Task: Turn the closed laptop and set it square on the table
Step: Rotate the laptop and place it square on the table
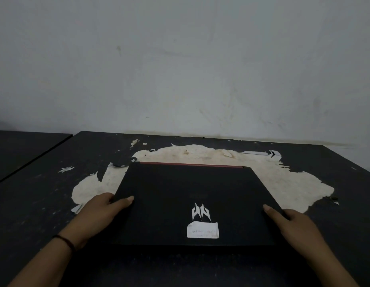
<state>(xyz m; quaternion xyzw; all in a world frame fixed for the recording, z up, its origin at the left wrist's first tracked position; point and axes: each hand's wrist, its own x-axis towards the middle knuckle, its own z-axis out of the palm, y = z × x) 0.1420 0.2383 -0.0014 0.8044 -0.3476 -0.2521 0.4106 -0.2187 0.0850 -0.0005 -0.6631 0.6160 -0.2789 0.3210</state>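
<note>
A closed black laptop (180, 195) lies flat on the dark table (34, 204), its red-trimmed edge toward the wall. A white emblem and a white paper label sit on its lid near me. My left hand (103, 212) grips the laptop's left edge, thumb on the lid, fingers under the side. On the right edge my right hand (292, 222) holds it the same way, thumb on top. A dark band circles my left wrist. The laptop's sides run nearly parallel to the table's edges.
The table's dark surface is peeled in a large pale patch (294, 183) under and around the laptop. A second dark table (18, 150) adjoins at the left with a narrow gap. A bare grey wall (180, 69) stands right behind the table.
</note>
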